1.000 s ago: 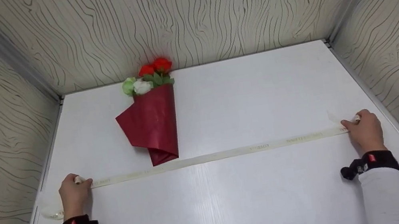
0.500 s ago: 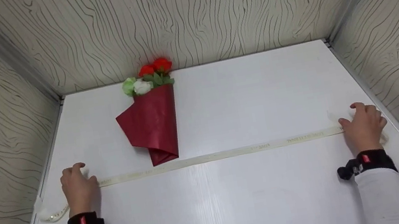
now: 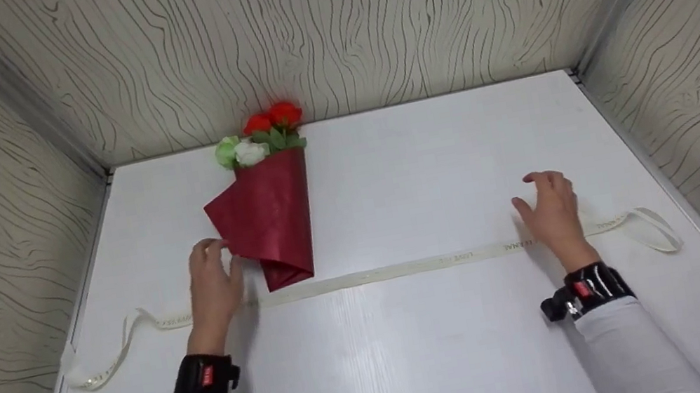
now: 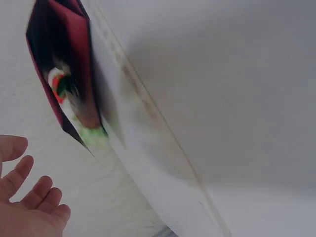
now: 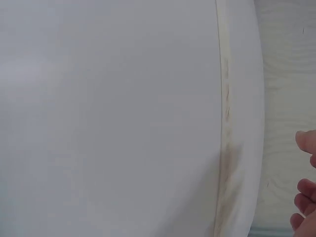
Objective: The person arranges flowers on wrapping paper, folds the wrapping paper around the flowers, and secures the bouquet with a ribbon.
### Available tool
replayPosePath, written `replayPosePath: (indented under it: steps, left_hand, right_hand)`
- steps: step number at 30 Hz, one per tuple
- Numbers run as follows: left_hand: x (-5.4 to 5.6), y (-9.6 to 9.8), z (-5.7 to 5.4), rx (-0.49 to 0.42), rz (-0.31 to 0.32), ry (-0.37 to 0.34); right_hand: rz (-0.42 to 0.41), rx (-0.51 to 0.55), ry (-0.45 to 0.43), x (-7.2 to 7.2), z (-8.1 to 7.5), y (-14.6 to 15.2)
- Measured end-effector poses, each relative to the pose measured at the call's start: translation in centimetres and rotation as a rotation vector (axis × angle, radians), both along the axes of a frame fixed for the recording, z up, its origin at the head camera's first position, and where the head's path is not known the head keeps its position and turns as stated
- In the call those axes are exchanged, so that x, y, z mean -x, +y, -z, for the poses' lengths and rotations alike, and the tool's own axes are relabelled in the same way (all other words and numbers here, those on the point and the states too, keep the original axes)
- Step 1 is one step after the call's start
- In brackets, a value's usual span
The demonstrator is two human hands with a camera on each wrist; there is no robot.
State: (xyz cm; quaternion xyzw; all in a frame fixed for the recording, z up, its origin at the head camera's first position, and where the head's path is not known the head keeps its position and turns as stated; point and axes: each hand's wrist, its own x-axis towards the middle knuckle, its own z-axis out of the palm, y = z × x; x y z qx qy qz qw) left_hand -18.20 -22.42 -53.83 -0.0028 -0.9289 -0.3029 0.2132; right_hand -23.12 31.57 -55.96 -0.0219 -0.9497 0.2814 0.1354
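White sleeves [image 3: 635, 351] meet black wristbands [image 3: 189, 380] (red labels [image 3: 208, 375] on both).

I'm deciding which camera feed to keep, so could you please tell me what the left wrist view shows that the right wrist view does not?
Only the left wrist view shows the red-wrapped bouquet and the left hand.
Only the right wrist view shows the right hand, at the picture's right edge.
Both share the pale ribbon, the white table and the patterned wall.
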Motion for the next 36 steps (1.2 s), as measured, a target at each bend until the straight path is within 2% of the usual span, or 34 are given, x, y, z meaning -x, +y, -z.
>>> replayPosePath:
  steps: [5,8,10,12,15,19,21,24,28,33,36]
  left_hand:
    - [0.6,5.1,0.0,0.107,0.203,-0.026]
    - [1.3,7.1,0.4,0.202,0.309,-0.058]
    - [1.9,8.0,0.7,0.276,0.356,-0.085]
    - [2.4,8.4,1.0,0.337,0.357,-0.12]
    - [3.0,8.4,1.3,0.387,0.302,-0.204]
    - [3.3,7.8,1.9,0.363,0.226,-0.382]
    - [3.3,7.4,2.3,0.354,0.209,-0.474]
    - [3.0,6.7,2.7,0.339,0.19,-0.569]
    - [2.9,6.2,2.8,0.301,0.194,-0.627]
    - [3.3,6.0,2.1,0.215,0.232,-0.711]
    - [3.5,6.1,1.8,0.21,0.242,-0.734]
  right_hand:
    - [-0.182,0.048,-0.077,-0.1,0.0,-6.0]
    - [-0.274,0.044,-0.119,-0.3,0.3,-9.2]
    - [-0.312,0.034,-0.144,-0.4,0.5,-11.3]
    - [-0.349,0.03,-0.173,-0.5,0.8,-13.3]
    - [-0.403,0.021,-0.227,-0.8,1.1,-16.0]
    - [-0.461,-0.013,-0.276,-1.3,1.6,-18.3]
    - [-0.473,-0.033,-0.274,-1.5,1.8,-18.8]
    - [-0.483,-0.051,-0.261,-1.6,1.9,-19.3]
    - [-0.491,-0.045,-0.265,-1.6,1.8,-19.5]
    - [-0.507,-0.051,-0.267,-1.6,1.7,-19.6]
    - [-0.507,-0.059,-0.263,-1.6,1.6,-19.6]
